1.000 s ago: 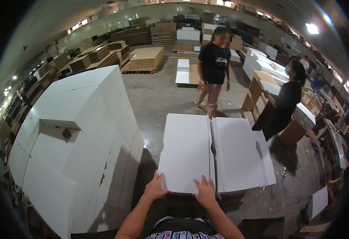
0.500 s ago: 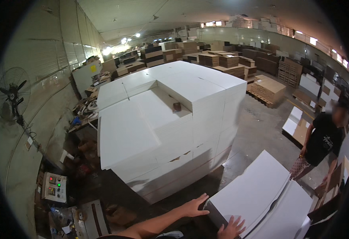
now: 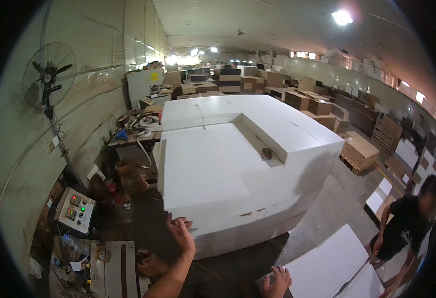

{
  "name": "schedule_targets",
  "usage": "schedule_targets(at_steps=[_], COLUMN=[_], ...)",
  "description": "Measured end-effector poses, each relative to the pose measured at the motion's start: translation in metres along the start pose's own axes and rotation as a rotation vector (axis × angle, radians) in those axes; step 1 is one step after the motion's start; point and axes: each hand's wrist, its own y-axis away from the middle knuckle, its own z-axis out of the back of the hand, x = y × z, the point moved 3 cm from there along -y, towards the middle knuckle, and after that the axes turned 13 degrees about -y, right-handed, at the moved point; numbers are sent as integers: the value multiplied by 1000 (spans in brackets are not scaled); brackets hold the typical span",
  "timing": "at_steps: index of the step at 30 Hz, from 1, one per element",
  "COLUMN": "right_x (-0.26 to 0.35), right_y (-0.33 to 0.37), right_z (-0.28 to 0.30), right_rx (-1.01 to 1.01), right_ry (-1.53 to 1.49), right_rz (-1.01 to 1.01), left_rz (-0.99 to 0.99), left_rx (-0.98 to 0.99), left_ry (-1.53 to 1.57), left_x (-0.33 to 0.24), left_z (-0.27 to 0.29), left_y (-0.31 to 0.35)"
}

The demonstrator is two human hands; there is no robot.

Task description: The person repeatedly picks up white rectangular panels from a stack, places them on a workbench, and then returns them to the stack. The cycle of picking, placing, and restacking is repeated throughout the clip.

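A large stack of white boards (image 3: 213, 169) stands before me, with a raised block along its back and right. My left hand (image 3: 180, 236) is at the stack's front left corner. Its fingers are apart and reach the board edge; no board lies between them that I can see. At lower right is a smaller stack of white boards (image 3: 327, 260). Over that stack's near left edge rests my right hand (image 3: 276, 283), fingers stretched and holding nothing. A small brown block (image 3: 266, 153) lies in the recess of the large stack.
A control box (image 3: 76, 211) with lit lamps and a cluttered bench (image 3: 113, 268) are at left, below a wall fan (image 3: 49, 79). Another person (image 3: 404, 223) stands at right beyond the smaller stack. Board piles on pallets (image 3: 359, 149) fill the background.
My left hand has gone from the smaller stack's corner to the large stack's front left corner. My right hand stays by the smaller stack. The view has turned left.
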Motion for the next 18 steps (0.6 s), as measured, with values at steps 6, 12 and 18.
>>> schedule_targets(at_steps=[6,12,18], right_x=[82,193,242], right_y=[-99,-206,-252], right_z=[-67,-128,-181], right_rx=[35,-114,-186], right_ry=[-278,-473,-234], right_rz=[187,181,161], left_rz=[-43,-104,-212], left_rx=[185,467,600], left_ry=[-78,-324,-428], left_x=[-55,-65,-83], left_z=[36,59,69], left_y=[-92,-123,-144])
